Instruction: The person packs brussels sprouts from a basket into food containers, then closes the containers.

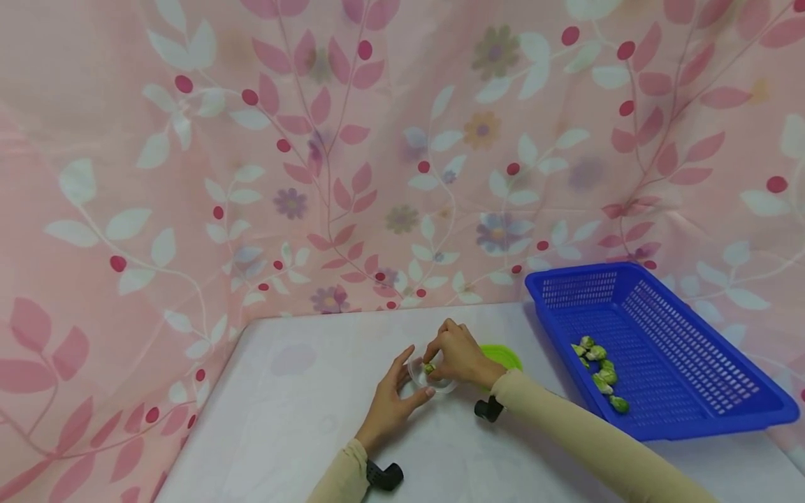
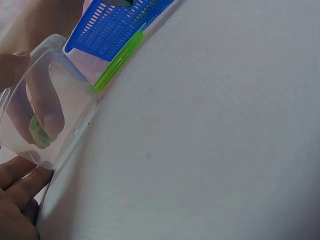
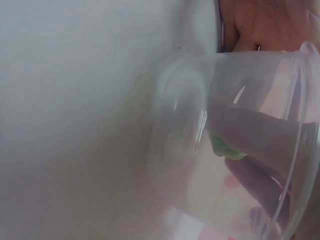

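Note:
A clear plastic container (image 1: 444, 387) stands on the white table, its see-through wall showing in both wrist views. My left hand (image 1: 386, 405) steadies it, thumb at the near side and fingers along the left side. From above, my right hand (image 1: 460, 353) reaches inside, and its thumb and fingertips pinch a small Brussels sprout (image 2: 41, 133). Through the wall in the right wrist view, the green sprout (image 3: 226, 148) shows between those fingertips, above the container's bottom. A bright green lid (image 1: 503, 355) lies behind the right wrist, partly hidden by it.
At the right stands a blue perforated basket (image 1: 698, 349), with several Brussels sprouts (image 1: 602, 376) gathered along its left side. The right forearm passes in front of the basket's near left corner. A pink floral curtain (image 1: 377, 154) hangs behind the table (image 1: 270, 419).

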Demonstrator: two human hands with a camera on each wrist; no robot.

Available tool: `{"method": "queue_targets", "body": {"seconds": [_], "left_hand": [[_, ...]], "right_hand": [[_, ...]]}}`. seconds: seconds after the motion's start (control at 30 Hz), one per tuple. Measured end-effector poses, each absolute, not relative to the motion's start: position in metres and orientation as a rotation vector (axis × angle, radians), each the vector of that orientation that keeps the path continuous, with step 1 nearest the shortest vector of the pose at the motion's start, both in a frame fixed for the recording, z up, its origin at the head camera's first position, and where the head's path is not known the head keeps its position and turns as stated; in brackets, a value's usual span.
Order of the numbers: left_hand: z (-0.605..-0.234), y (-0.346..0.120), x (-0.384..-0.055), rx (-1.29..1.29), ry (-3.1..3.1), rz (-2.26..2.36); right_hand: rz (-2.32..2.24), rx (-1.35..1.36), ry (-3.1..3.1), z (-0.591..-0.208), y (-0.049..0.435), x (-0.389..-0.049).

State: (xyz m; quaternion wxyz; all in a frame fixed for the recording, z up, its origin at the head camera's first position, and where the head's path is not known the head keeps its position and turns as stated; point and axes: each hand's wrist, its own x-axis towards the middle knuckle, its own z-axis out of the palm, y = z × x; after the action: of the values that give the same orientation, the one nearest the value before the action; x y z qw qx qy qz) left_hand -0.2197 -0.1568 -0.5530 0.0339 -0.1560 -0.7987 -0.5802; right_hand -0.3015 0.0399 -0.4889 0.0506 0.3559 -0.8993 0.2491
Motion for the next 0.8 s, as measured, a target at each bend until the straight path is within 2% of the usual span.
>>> {"method": "queue_targets", "body": {"seconds": [0.43, 0.8], "left_hand": [[-0.5518, -0.1567, -0.2197, -0.453, -2.485, -1.785], [-0.5539, -0.1576, -0.2191, -0.464, -2.476, -1.757]], "right_hand": [[0.685, 1.079, -2.833, -0.4847, 0.0318, -0.2989], [0.691, 1.177, -2.873, -0.4817, 0.0339, -0.3025]]}}
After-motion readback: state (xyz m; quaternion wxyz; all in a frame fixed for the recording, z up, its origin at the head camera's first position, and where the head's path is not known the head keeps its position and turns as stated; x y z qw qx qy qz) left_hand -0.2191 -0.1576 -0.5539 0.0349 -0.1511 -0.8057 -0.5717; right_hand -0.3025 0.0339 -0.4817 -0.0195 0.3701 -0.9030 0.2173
